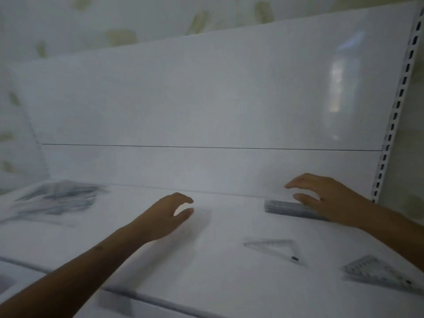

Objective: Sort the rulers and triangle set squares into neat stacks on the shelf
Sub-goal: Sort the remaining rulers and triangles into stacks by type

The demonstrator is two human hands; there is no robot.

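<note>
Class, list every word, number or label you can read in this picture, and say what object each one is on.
None can be read.
Stack of rulers: scale marks blurred, no digits legible.
Two set squares: markings too blurred.
Loose pile at left: smeared by motion blur.
Shelf: a tag on the front edge is unreadable.

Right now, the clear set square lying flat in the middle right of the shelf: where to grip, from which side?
The set square lies flat on the shelf, apart from the other pieces, so a top-down pinch probably finds nothing to close on. Likely best: come from the near side, press a corner, slide it to the front edge, then pinch the overhanging edge. The left hand holds nothing and is nearer.
</note>
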